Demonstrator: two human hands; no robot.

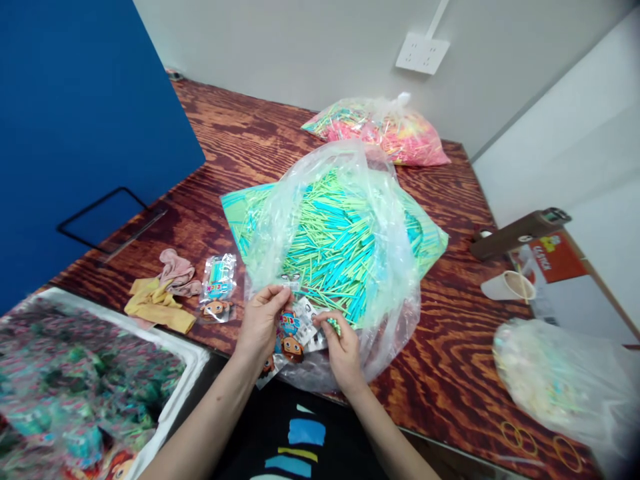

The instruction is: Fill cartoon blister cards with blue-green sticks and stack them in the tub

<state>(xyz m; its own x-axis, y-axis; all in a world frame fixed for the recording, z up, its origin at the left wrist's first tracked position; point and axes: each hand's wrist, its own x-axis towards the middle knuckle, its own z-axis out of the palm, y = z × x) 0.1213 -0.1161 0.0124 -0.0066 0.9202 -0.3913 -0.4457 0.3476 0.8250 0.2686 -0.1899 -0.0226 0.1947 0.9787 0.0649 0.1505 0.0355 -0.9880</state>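
The room is bounded by a pale wall (310, 47) and, at the left, a blue panel (85, 100). Below, a dark red, wood-patterned worktop (240, 127) is spread. An open clear bag (393, 340), filled with green and blue sticks (335, 233), is set at its middle; a tied bag (385, 130) is placed behind. Over the open bag's near edge, printed packets (293, 327) are clamped by the left hand's (260, 320) fingers; a small green bundle (334, 325) is pinched between the right hand's (345, 350) fingers.
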